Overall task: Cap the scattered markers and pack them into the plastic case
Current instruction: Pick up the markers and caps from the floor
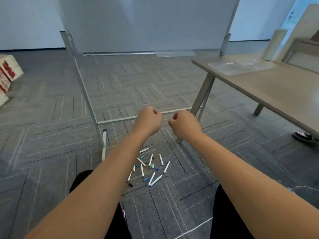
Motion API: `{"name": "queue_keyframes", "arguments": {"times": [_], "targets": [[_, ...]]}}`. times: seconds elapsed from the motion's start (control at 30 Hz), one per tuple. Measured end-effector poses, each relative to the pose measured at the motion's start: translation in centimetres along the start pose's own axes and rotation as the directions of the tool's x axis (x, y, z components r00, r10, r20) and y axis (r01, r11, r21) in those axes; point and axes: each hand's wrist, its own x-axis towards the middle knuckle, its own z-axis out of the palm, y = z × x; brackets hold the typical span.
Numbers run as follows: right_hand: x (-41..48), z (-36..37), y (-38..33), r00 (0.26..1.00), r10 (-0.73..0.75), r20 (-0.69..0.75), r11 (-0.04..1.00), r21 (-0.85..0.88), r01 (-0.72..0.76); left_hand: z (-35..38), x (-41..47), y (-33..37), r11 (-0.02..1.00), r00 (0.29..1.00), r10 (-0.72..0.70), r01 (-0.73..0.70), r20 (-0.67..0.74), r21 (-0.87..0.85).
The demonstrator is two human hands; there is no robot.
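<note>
Head view is showing the left hand [148,121] and the right hand [185,125] hovering side by side at mid-frame, each curling into a fist and gripping nothing that I can see. Below them, in the lower centre, the markers [166,167] are lying scattered on the carpeted floor [69,135], with loose caps [151,165] sitting among them. The markers are looking light, stiff and slim, and probably prone to rolling. Pinching each barrel near its middle, away from the inky tip, is seeming the safest hold. The caps are tiny and are calling for a fingertip pinch. Farther out, at the upper right, the clear plastic case [240,66] is resting on the bench [276,90], well apart from the markers. It is likely thin and springy, so I would be taking it by an edge.
</note>
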Motion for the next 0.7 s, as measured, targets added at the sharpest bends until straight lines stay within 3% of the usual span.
{"name": "queue_keyframes", "arguments": {"times": [0.27,0.7], "targets": [[5.0,7.5,-0.6,0.996,0.003,0.092,0.999,-0.051,0.001,1.7,5.2,-7.7,0.992,0.992,-0.123,0.123,0.018,0.017],[15.3,25.7,11.1,0.930,0.149,0.336,0.985,-0.128,-0.112,17.0,13.8,-22.7,0.931,0.911,-0.350,0.311,0.220,0.193]]}}
